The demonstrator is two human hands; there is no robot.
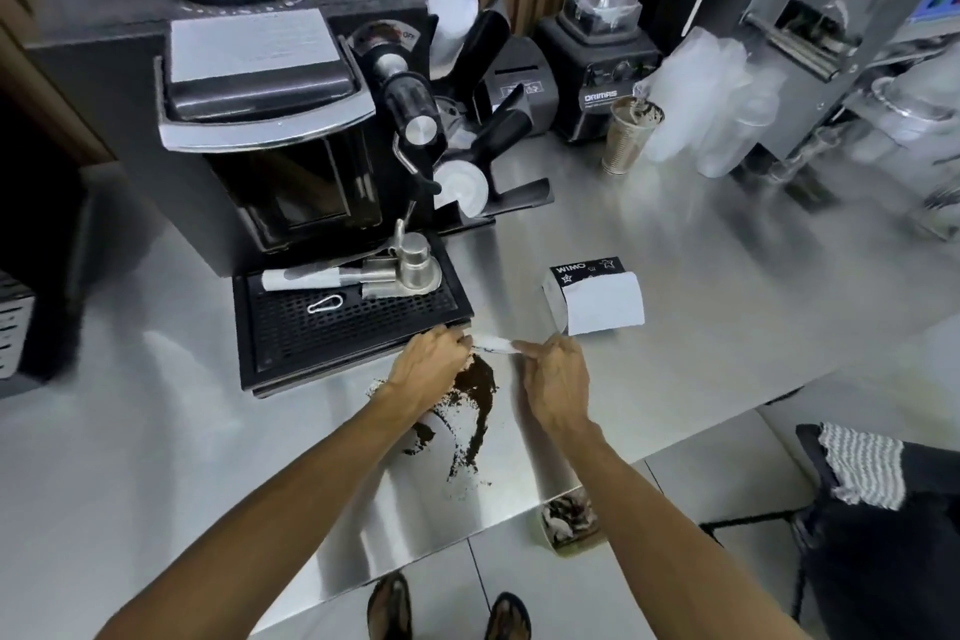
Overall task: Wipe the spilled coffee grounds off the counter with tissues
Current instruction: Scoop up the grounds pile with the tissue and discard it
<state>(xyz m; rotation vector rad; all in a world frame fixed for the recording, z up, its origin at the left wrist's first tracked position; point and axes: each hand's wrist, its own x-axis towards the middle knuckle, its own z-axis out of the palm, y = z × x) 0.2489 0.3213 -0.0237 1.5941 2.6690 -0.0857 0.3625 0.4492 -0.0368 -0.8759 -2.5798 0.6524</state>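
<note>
While the black perforated drip tray (353, 327) sat left of centre, the left hand (431, 366) pinched one end of a thin white tissue (493, 344). It was pulled taut at the upper edge of the dark brown coffee grounds (475, 392), scattered mid-frame on the brushed steel counter (701, 327). The right hand (556, 379) pinched the other end. A white tissue box with a black top (592, 299) stood just right. I'd reckon folding it into a pad and dragging the grounds one way toward the counter's edge beats scrubbing.

Café drinks counter, stainless steel worktop (675, 234), espresso machine (270, 130), blender (597, 68), stacked plastic cups (711, 104) (takeaway sort)
</note>
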